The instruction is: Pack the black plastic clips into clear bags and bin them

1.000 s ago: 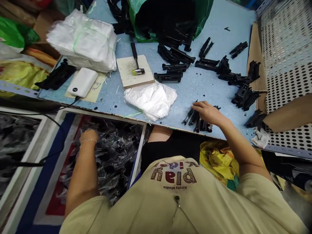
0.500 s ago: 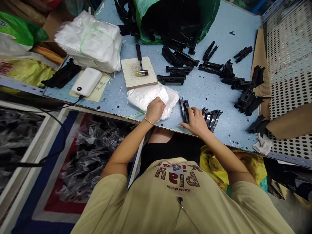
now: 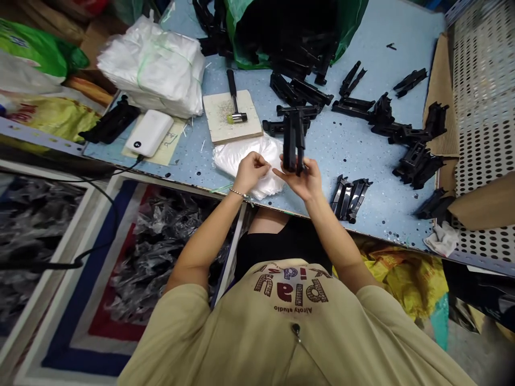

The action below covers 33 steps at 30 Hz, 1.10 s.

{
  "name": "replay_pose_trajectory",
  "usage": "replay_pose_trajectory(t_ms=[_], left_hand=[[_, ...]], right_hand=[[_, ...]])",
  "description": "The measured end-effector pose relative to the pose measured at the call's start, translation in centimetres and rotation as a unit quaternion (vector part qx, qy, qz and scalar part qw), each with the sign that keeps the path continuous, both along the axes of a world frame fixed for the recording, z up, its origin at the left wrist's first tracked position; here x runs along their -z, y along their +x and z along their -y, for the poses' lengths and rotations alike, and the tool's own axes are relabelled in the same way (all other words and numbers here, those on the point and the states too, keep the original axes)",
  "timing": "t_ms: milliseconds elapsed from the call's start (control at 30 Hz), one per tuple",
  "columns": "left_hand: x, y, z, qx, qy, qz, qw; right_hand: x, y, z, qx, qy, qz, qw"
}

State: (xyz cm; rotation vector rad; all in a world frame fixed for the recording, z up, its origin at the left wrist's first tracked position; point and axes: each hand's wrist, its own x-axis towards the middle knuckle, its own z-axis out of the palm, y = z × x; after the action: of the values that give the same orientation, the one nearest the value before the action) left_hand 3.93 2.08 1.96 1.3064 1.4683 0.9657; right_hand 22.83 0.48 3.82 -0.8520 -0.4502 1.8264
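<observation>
My right hand [image 3: 303, 179] holds up a black plastic part [image 3: 293, 140], a long double-railed piece standing nearly upright on the fingers. Close beside it, my left hand [image 3: 252, 172] is closed in a pinch at the thin clear plastic bags [image 3: 231, 158], which lie as a flat stack at the table's front edge; the pinched film itself is hard to see. Right of my right hand, several similar black parts [image 3: 351, 198] lie side by side. Behind the bags, a small hammer [image 3: 237, 115] rests on a pale board [image 3: 213, 131].
A green sack [image 3: 235, 51] full of black parts lies open at the back. More black parts [image 3: 410, 139] are scattered at right near a perforated panel [image 3: 483, 123]. At left are a tied bundle of bags [image 3: 161, 64] and a white power bank [image 3: 151, 133]. An open bin [image 3: 86, 300] stands below.
My right hand has lifted a black part off the table and brought it left, beside my left hand. The left hand has gone from a fist on the bags to a pinch.
</observation>
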Motion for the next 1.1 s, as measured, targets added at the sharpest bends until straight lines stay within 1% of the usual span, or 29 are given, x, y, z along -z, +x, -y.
replay_pose_trajectory(t_ms=[33,67,100,167,200,233,267,333,400,467,533,567,633,667,733,800,867,900,967,1033,1100], left_hand=[[-0.4,-0.4,0.4,0.019,0.041,-0.059,0.997],[-0.8,-1.0,0.7,0.039,0.082,-0.131,0.987],[-1.3,-1.7,1.1,0.056,0.117,-0.206,0.97],[-2.3,-3.0,1.7,0.072,0.163,-0.327,0.928],[-2.6,-3.5,1.8,0.074,0.174,-0.36,0.913],[-2.8,-3.8,1.9,0.078,0.181,-0.373,0.907],[-2.9,-4.0,1.8,0.085,0.184,-0.37,0.907],[-2.8,-4.0,1.4,0.101,0.181,-0.343,0.916],[-2.5,-3.9,1.1,0.113,0.166,-0.312,0.929],[-2.3,-4.0,1.1,0.126,0.154,-0.289,0.937],[-2.3,-4.0,1.6,0.139,0.165,-0.278,0.936],[-2.4,-3.8,2.1,0.147,0.179,-0.278,0.932],[-2.5,-3.3,3.6,0.175,0.219,-0.28,0.918],[-2.6,-2.9,4.6,0.199,0.243,-0.274,0.909],[-2.6,-2.0,6.6,0.258,0.29,-0.241,0.89],[-2.5,-1.4,8.5,0.29,0.321,-0.196,0.88],[-2.1,-1.2,9.7,0.279,0.322,-0.16,0.89],[-1.8,-1.3,10.0,0.267,0.314,-0.15,0.898],[-1.4,-1.4,10.3,0.247,0.295,-0.153,0.91],[-1.3,-1.8,10.5,0.235,0.28,-0.189,0.911],[-1.9,-2.7,11.2,0.225,0.281,-0.234,0.903]], right_hand=[[0.5,-1.4,-0.6,0.017,-0.022,-0.007,1.0],[1.0,-2.4,-1.0,0.033,-0.042,-0.002,0.999],[1.4,-3.1,-1.4,0.046,-0.056,0.011,0.997],[1.9,-3.4,-1.4,0.058,-0.058,0.052,0.995],[1.9,-3.2,-1.2,0.052,-0.044,0.076,0.995],[1.8,-2.7,-0.7,0.04,-0.025,0.097,0.994],[1.5,-2.0,0.0,0.019,-0.005,0.113,0.993],[0.7,-0.2,1.8,-0.05,0.013,0.12,0.991],[0.0,1.6,3.9,-0.144,-0.009,0.096,0.985],[-0.2,2.8,5.5,-0.238,-0.05,0.07,0.968],[0.1,3.1,6.3,-0.292,-0.076,0.056,0.952],[0.5,2.8,6.3,-0.299,-0.078,0.053,0.95],[1.3,1.7,5.7,-0.281,-0.069,0.047,0.956],[1.7,1.0,5.2,-0.258,-0.061,0.046,0.963],[2.1,-0.4,4.4,-0.188,-0.039,0.066,0.979],[2.0,-1.3,4.2,-0.118,0.003,0.139,0.983],[1.5,-1.8,4.9,-0.082,0.052,0.226,0.969],[1.3,-1.9,5.5,-0.083,0.078,0.266,0.957],[1.0,-2.0,6.7,-0.111,0.128,0.316,0.934],[1.1,-2.2,7.7,-0.155,0.164,0.324,0.919],[1.3,-2.6,8.6,-0.185,0.171,0.29,0.923]])
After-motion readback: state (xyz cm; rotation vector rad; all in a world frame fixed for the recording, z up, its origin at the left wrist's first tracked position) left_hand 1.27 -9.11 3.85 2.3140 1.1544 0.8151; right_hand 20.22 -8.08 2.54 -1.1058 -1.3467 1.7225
